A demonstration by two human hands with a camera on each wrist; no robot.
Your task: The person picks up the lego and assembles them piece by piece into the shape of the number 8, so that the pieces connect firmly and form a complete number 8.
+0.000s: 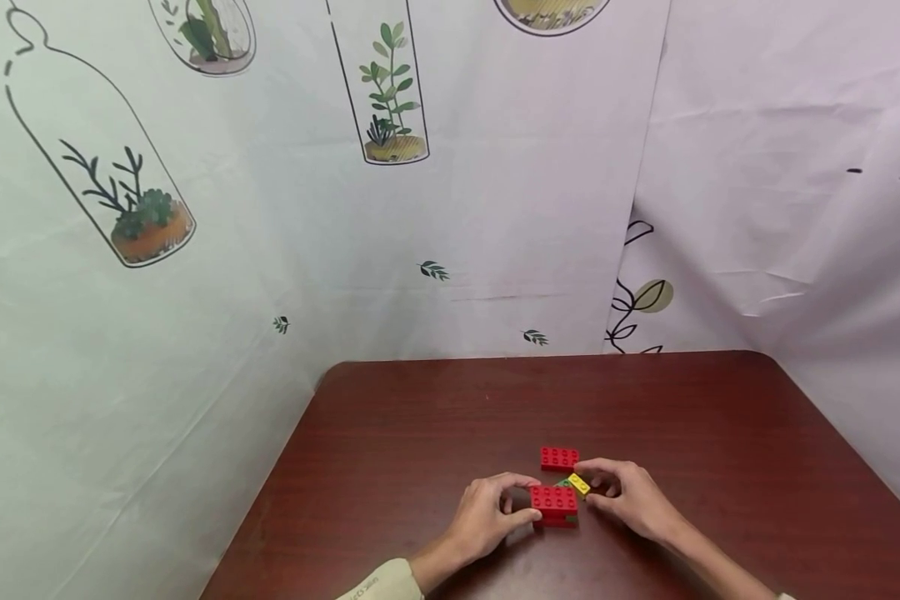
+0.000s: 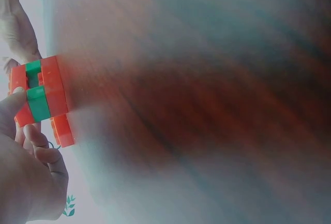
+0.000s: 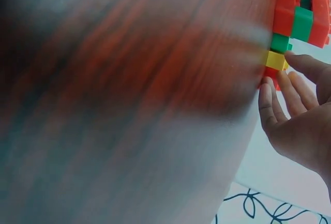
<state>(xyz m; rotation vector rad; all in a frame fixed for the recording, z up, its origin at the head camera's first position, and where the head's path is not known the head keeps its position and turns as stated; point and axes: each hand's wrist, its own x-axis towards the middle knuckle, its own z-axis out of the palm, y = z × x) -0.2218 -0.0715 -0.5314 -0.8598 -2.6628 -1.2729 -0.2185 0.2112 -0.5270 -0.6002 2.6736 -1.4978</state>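
A stack of toy building bricks stands in front of me, with a red brick point(image 1: 553, 498) on top, green bricks point(image 2: 39, 103) in the middle and another red brick point(image 2: 55, 86) below. My left hand point(image 1: 487, 518) grips the left end of this stack between thumb and fingers. Just behind it lies a small yellow brick point(image 1: 579, 484), with the thumb and fingertips of my right hand point(image 1: 633, 498) at its two ends. Beside the yellow brick is a green brick point(image 3: 280, 42), partly hidden behind the stack in the head view.
Farther back lies a separate red brick point(image 1: 559, 458), close to my right fingertips. The dark red-brown table point(image 1: 420, 425) reaches to pale fabric walls point(image 1: 480, 208) printed with plants and jars at the back and sides.
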